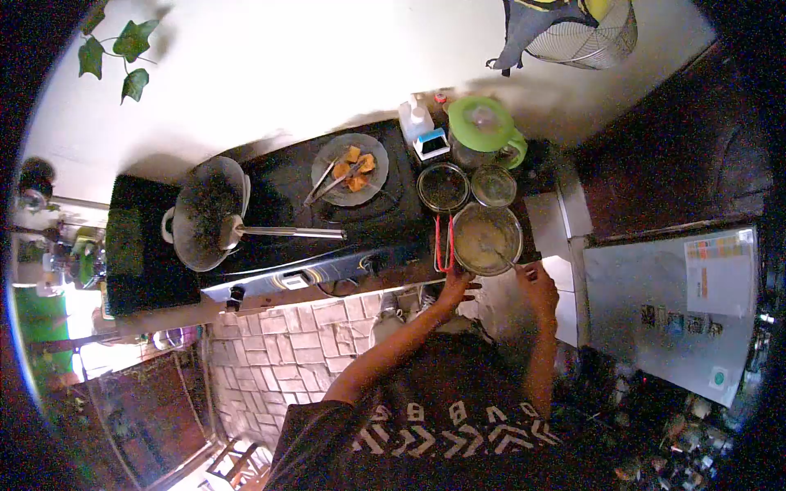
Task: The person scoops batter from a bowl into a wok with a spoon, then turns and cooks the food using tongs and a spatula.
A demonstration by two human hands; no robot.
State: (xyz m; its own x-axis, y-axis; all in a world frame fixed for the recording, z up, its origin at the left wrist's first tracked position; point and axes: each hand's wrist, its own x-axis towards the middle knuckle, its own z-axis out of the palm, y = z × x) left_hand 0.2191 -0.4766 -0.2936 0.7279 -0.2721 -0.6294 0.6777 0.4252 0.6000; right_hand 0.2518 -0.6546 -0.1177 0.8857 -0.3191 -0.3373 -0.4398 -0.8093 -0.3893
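Note:
A round bowl (483, 236) of pale yellowish mixture stands at the counter's front edge. My right hand (536, 286) is closed on the handle of a utensil (505, 259) that dips into the mixture. At the bowl's lower left rim is my left hand (458, 289), its fingers apart, near the red handles (444, 244) beside the bowl. Behind the bowl are a dark round strainer or dish (443, 187) and a round glass container (494, 186).
On the stove, a glass plate (350, 196) holds orange-brown pieces and tongs. A wok (205, 217) with a long-handled metal utensil (286, 232) is at the left. A green-lidded pitcher (481, 124), a white bottle (416, 119) and a small blue-and-white box (431, 144) stand behind.

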